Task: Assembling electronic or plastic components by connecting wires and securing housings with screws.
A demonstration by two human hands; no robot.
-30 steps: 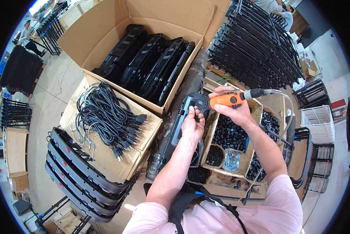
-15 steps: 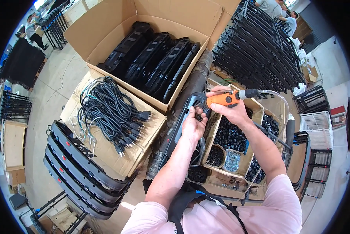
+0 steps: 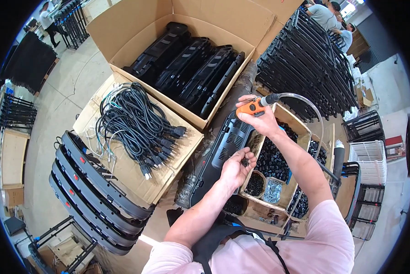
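Hardware [image 3: 245, 162], small and dark, sits in your curled left hand [image 3: 233, 170]. Your right hand [image 3: 263, 122] wraps around an orange driver [image 3: 250, 108]; beside both hands lies a black panel [image 3: 216, 160].

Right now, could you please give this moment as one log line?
left hand: holds small dark parts | right hand: grips orange power tool at far end of black housing | nearby: black cables, cardboard box
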